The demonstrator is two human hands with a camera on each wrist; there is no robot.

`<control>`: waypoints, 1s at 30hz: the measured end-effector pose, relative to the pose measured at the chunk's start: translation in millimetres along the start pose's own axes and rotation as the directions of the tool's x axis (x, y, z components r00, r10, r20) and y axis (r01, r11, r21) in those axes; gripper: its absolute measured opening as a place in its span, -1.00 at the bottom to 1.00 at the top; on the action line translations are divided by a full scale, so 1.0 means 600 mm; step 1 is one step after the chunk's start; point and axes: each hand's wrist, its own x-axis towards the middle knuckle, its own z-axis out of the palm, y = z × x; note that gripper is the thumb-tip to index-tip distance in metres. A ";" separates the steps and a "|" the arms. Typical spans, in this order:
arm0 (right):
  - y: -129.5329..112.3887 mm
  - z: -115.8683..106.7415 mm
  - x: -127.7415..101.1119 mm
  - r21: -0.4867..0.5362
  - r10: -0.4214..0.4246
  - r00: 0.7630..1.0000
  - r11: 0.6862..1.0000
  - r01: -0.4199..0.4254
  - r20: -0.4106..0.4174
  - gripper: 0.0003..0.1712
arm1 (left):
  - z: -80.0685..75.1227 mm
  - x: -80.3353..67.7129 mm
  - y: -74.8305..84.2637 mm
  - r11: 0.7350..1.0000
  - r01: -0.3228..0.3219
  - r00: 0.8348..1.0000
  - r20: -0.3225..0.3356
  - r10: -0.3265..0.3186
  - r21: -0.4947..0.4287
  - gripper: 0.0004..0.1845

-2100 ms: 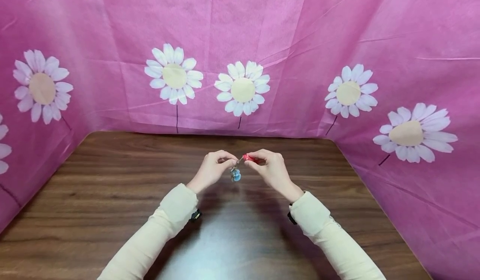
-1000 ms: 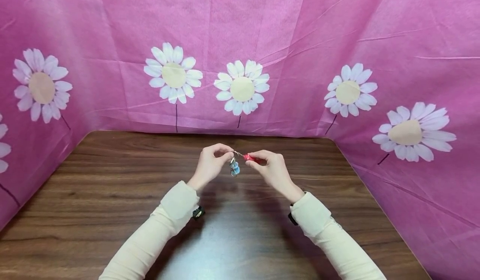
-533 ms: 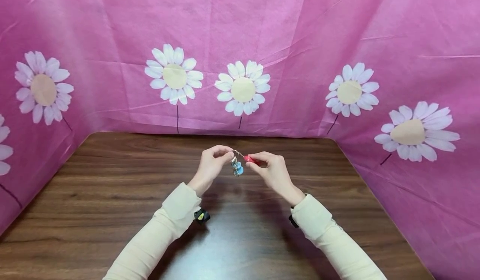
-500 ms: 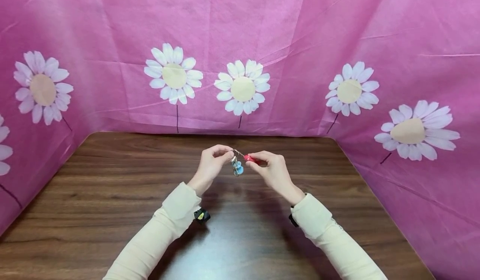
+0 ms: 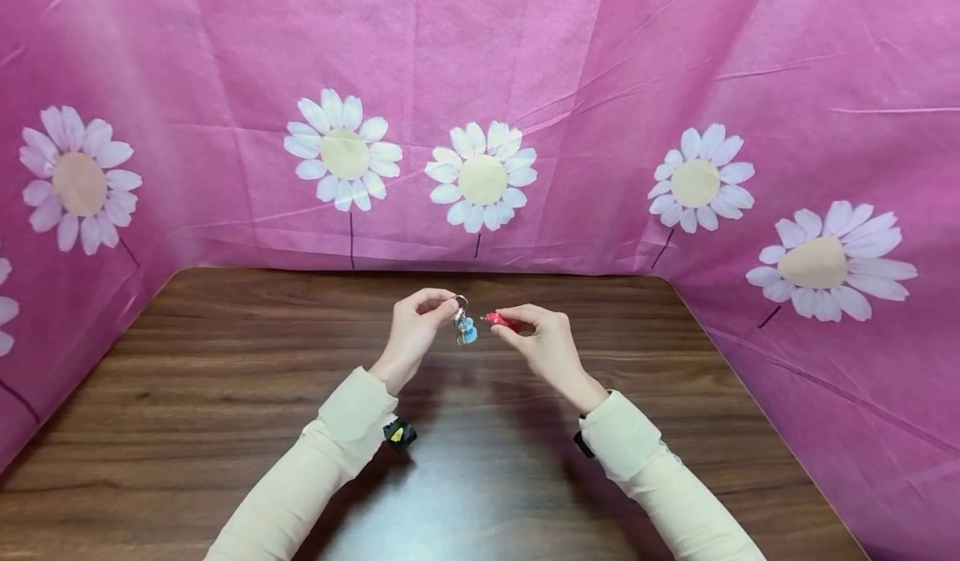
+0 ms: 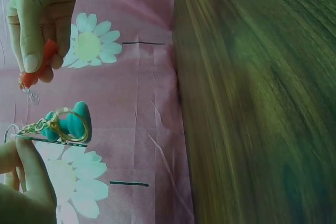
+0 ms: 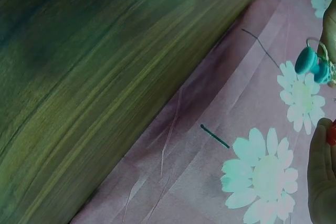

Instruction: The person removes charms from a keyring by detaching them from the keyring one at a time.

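Observation:
In the head view my left hand (image 5: 407, 336) pinches a metal key ring (image 5: 464, 299) between thumb and fingertips. A light-blue charm (image 5: 468, 330) hangs from that ring. The left wrist view shows a gold chain (image 6: 34, 127) and a gold ring (image 6: 86, 129) beside the charm, which looks teal there. A thin strip at the left fingertips is not clear in kind. My right hand (image 5: 551, 340) pinches a small red charm (image 5: 496, 318) with a short metal link at its tip. The two charms are apart. Fingers hide much of the red charm.
Both hands are held above a brown wood-grain table (image 5: 262, 361). A pink cloth (image 5: 247, 61) printed with white daisies stands along its back and sides. A dark wrist device (image 5: 401, 434) shows under the left cuff.
Earlier a thin chain stretched between both hands. Now a gap separates the red charm from the key ring, and my left hand has shifted slightly left with the blue charm.

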 end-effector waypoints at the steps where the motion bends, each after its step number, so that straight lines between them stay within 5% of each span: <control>1: 0.001 0.000 0.000 0.004 0.000 1.000 1.000 0.000 -0.005 -0.77 | -0.001 0.000 0.001 1.000 -0.003 1.000 0.002 0.003 0.018 -0.81; 8: 0.000 -0.004 0.000 0.102 0.088 0.995 0.991 -0.092 0.044 -0.74 | -0.007 -0.004 0.000 0.993 -0.029 0.999 0.040 0.025 0.115 -0.82; 15: 0.033 0.006 0.003 0.229 0.233 0.962 0.938 -0.261 0.143 -0.73 | -0.016 -0.006 -0.003 0.984 -0.026 0.998 0.060 0.015 0.178 -0.80; 21: 0.094 0.042 0.025 0.133 0.397 0.896 0.895 -0.425 0.198 -0.71 | -0.023 -0.005 -0.005 0.980 -0.037 0.997 0.078 0.022 0.198 -0.80; 30: 0.176 0.078 0.028 0.080 0.469 0.790 0.839 -0.538 0.394 -0.67 | -0.027 -0.013 -0.013 0.968 -0.063 0.992 0.120 0.034 0.243 -0.82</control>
